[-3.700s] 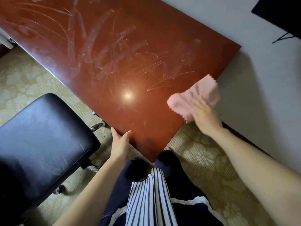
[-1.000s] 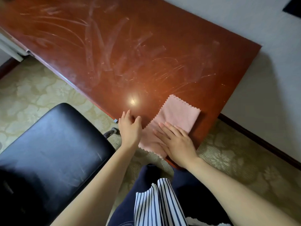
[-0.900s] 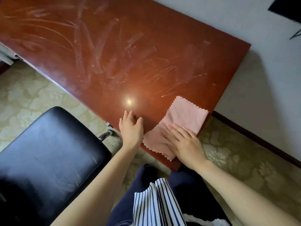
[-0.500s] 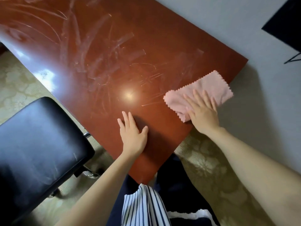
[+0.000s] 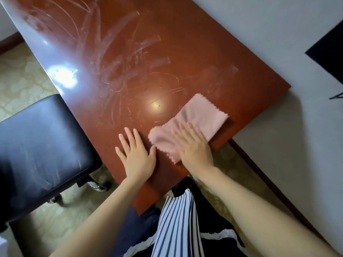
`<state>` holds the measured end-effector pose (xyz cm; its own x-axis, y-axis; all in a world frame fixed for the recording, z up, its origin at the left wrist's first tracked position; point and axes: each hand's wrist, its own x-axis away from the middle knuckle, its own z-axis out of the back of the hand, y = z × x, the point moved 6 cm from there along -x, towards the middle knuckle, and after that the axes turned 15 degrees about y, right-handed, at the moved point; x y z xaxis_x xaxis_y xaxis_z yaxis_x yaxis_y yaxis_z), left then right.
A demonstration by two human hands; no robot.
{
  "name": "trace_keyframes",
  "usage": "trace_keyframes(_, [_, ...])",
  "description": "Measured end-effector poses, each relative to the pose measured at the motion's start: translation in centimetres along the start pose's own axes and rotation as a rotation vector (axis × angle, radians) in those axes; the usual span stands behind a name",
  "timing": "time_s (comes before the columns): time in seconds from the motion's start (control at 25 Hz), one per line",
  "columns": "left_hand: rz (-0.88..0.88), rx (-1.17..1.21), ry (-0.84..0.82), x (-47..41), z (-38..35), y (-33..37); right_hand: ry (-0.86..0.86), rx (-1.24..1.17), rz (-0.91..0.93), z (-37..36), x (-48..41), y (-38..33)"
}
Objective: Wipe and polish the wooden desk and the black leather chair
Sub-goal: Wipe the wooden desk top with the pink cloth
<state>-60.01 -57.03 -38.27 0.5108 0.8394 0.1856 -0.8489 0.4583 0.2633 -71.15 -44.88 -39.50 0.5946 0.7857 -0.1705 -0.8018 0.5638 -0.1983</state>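
Desk (image 5: 185,43): glossy red-brown top, fills most of the view, near corner points at the person. Pale smears cover the middle and far part, so wiping looks far from done.

Chair (image 5: 42,151): black seat, scuffed, just beside the desk's left edge, untouched.

Cloth (image 5: 204,115): pink, lies on the desk near its right edge, close to the near corner, bunched under the palm.

Right hand (image 5: 194,148): flat, fingers straight, pressing the cloth's near half.

Left hand (image 5: 138,156): fingers spread, palm down on bare wood just beside the cloth, thumb almost at its hem.

Risks: a stroke to the right likely carries the cloth over the right edge. The bunched cloth may streak. The bracing left palm may print the gloss.

Room: open wood ahead and to the left. Wall (image 5: 259,25) is close past the right edge, and the chair crowds the left edge.
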Motion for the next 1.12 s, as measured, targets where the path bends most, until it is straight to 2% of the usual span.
trace_keyframes(0.12, [-0.073, -0.100, 0.015, 0.3, -0.1, -0.8, 0.031, -0.102, 0.147, 0.5, 2.6, -1.1])
trace_keyframes(0.28, [-0.124, -0.177, 0.027, 0.0, 0.3, -1.2, 0.089, -0.157, 0.220, 2.1, 3.1, 3.1])
trace_keyframes(0.44, [-0.145, -0.227, 0.018, -0.3, 0.7, -0.9, 0.154, -0.050, 0.042, 3.3, -0.4, 7.9])
trace_keyframes(0.6, [-0.190, -0.271, 0.021, -0.6, 1.2, -0.9, -0.006, 0.043, -0.205, 1.6, -5.1, 9.7])
trace_keyframes(0.68, [-0.200, -0.270, 0.016, -0.7, 1.4, -0.7, -0.073, 0.106, -0.269, 0.6, -6.6, 8.8])
trace_keyframes(0.76, [-0.199, -0.262, 0.013, -0.8, 1.6, -0.6, -0.129, 0.129, -0.213, -0.3, -7.6, 6.2])
trace_keyframes(1.0, [-0.227, -0.260, 0.009, -0.8, 1.9, -0.7, -0.224, 0.068, 0.141, -2.2, -4.4, -5.1])
trace_keyframes(1.12, [-0.224, -0.252, 0.010, -0.8, 2.1, -0.8, -0.189, 0.038, 0.221, -1.8, -0.6, -6.1])
